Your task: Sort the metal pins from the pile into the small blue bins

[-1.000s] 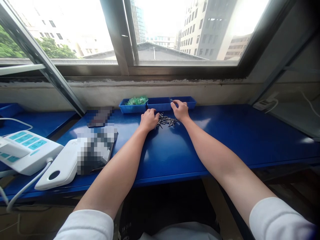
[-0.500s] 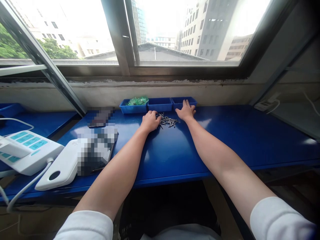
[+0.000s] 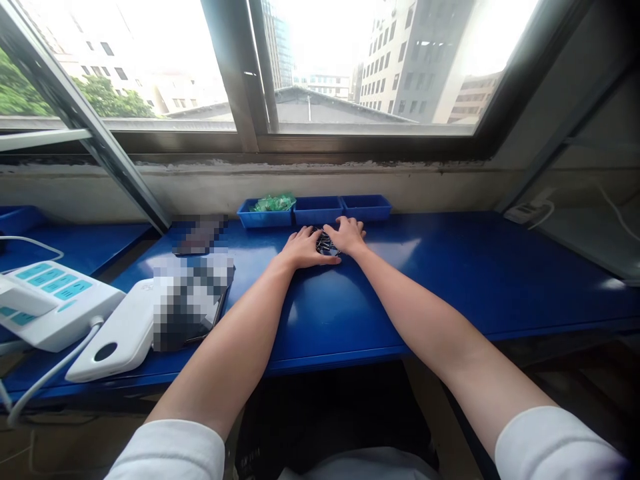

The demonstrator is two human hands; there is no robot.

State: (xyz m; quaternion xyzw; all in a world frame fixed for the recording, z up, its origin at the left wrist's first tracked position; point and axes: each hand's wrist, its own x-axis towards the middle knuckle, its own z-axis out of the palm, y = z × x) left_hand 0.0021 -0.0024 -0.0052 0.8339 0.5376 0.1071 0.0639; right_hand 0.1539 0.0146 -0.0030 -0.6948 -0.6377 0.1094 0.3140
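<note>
A pile of small dark metal screws lies on the blue table between my hands. On its left, my left hand rests with the fingers spread and the thumb stretched along the near side of the pile. My right hand curves around the right side, fingers apart and thumb toward the screws. Both palms face inward, and part of the pile is hidden by them. Just behind stand three joined blue bins: the left bin holds green plastic bits, while the middle bin and the right bin show bare walls.
To the left on the blue table lie a white power bank, a white power strip with cables, and blurred-out flat items. A metal shelf post rises at the left, below the window.
My right hand has come back from the right bin to the screws' right side. My left hand has spread its thumb along the near edge, and the pile is drawn closer together.
</note>
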